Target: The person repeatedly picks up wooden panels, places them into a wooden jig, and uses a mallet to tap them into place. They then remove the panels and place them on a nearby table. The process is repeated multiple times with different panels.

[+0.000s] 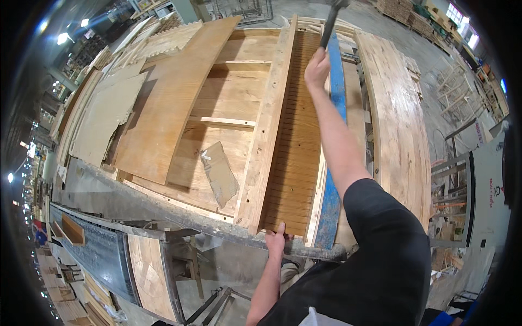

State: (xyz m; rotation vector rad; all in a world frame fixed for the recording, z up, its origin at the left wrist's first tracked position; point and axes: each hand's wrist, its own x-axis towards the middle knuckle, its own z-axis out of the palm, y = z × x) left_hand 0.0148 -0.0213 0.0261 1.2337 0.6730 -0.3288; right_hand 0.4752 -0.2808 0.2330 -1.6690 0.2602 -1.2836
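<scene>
My right hand (317,69) is raised at the far end of the bench, closed around the dark handle of a hammer (328,31). The hammer's head is cut by the upper edge and blurred. Below it lies a long brown grooved wood panel (296,146), set between a pale wooden beam (266,141) on its left and a thin pale strip on its right. My left hand (276,239) grips the panel's near end, thumb on top and the other fingers partly hidden beneath. A blue-painted bar (333,185) runs along the right of the strip.
Left of the beam is a pale wooden frame with crosspieces, a torn cardboard piece (220,174) lying on it. A smooth brown board (174,103) leans over its left part. Wide planks (397,114) lie at the right. A grey cabinet (489,185) stands farther right.
</scene>
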